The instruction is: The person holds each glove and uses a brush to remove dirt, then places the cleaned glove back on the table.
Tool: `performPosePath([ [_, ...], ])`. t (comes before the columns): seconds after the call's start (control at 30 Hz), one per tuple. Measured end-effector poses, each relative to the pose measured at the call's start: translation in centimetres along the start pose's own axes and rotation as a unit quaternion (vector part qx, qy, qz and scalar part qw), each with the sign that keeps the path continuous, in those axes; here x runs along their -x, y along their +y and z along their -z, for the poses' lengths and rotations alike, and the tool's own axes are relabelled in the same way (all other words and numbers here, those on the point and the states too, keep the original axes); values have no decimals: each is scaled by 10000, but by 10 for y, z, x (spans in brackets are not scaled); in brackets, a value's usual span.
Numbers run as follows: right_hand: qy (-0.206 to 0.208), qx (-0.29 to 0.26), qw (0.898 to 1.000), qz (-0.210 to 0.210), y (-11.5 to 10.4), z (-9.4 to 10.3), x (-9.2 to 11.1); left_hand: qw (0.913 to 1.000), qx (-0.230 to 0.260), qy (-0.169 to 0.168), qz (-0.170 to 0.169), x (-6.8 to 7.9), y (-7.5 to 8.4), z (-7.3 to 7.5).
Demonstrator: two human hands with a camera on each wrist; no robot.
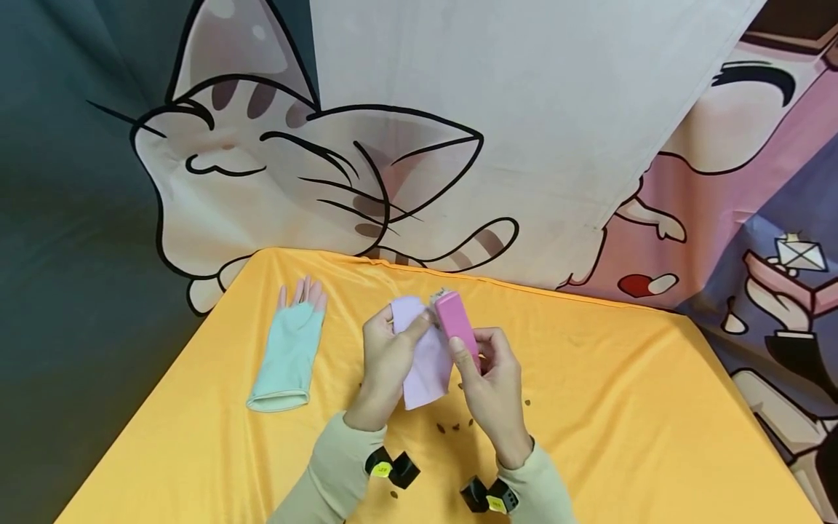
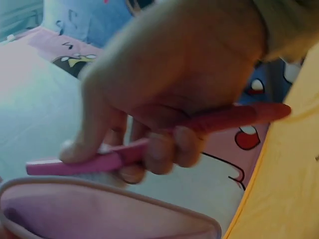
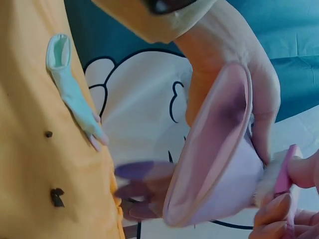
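A lavender rubber glove (image 1: 428, 371) with wide cuff hangs from my left hand (image 1: 386, 360), thumb on its near face. In the right wrist view its cuff (image 3: 214, 149) gapes toward the camera, and its darker fingers (image 3: 144, 172) stick out to the left. My right hand (image 1: 494, 386) grips a pink brush (image 1: 456, 320) by its handle. The brush's white bristles (image 3: 266, 186) face the glove and sit right at its surface. In the left wrist view the brush (image 2: 224, 119) slants across the right hand's curled fingers, close above the cuff.
A mint-green glove (image 1: 288, 356) with pink fingers lies at the left of the yellow cloth-covered table (image 1: 622, 407). Several small dark bits (image 1: 441, 428) are scattered under and near the hands. A printed cartoon cat backdrop (image 1: 262, 182) hangs behind the table.
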State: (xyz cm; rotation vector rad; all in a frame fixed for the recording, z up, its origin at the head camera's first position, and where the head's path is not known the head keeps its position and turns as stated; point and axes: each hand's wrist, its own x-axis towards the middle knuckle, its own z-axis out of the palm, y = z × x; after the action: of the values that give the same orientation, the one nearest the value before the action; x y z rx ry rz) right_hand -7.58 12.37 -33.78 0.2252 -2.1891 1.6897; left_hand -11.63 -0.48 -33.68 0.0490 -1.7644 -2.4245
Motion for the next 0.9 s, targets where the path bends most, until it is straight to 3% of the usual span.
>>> performPosePath([
  [0.17,-63,257,9996,-124,21,1,-2,9992,326,138,186,-3,-1,4],
  [0.43,197,582,9976,-311,23,8,-6,9979,533,373,77,-4,1,5],
  [0.7,75,101,9972,742,-13,-1,5,9995,304,-29,-31,0,-4,-2],
  [0.9,64,324,9971,692,-17,-7,7,9958,689,16,595,0,-4,-2],
])
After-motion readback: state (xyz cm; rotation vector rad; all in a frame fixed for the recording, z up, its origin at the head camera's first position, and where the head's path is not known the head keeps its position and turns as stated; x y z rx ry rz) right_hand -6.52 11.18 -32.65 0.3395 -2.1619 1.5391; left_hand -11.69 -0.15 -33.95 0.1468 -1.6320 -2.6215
